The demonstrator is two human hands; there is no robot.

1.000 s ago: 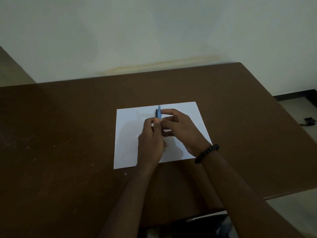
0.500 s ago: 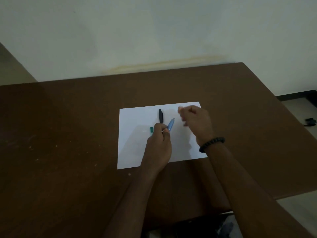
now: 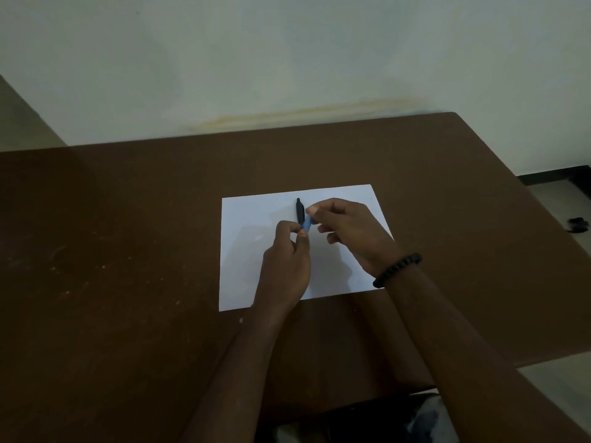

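Back from the right, my right hand (image 3: pixel 348 231) pinches the blue pen (image 3: pixel 307 223); my left hand (image 3: pixel 287 260) grips it beside the black pen (image 3: pixel 300 211); paper (image 3: pixel 249 219) looks blank, so writing seems still ahead.

A: Any writing you can read from there?
B: None that I can read. The sheet of paper (image 3: pixel 256 225) looks blank to me; the black pen (image 3: pixel 300 210) and blue pen (image 3: pixel 307 223) are too dim for print.
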